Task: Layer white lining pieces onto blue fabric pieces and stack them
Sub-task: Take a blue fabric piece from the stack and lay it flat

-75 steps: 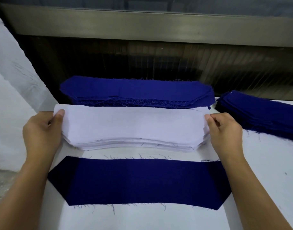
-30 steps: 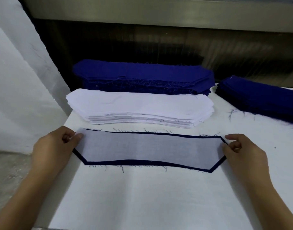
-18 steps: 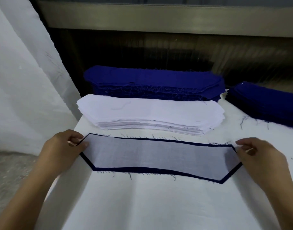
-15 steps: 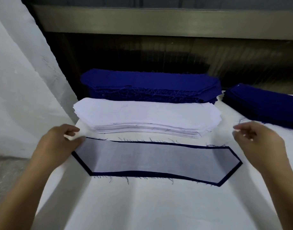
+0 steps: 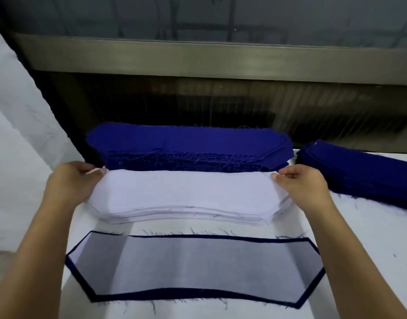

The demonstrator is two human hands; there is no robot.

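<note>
2 pinch lining stack (image 5: 188, 194): L hand (image 5: 74, 180), R hand (image 5: 301, 181) | R pile (image 5: 359, 171) cropped

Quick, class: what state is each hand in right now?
Left hand: pinching the left end of the top white lining piece on its stack.
Right hand: pinching its right end.

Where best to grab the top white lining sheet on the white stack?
Pinch the top white lining sheet at its two tapered ends, coming in from left and right: it is long, thin and limp. The left hand and right hand pinch there.
</note>
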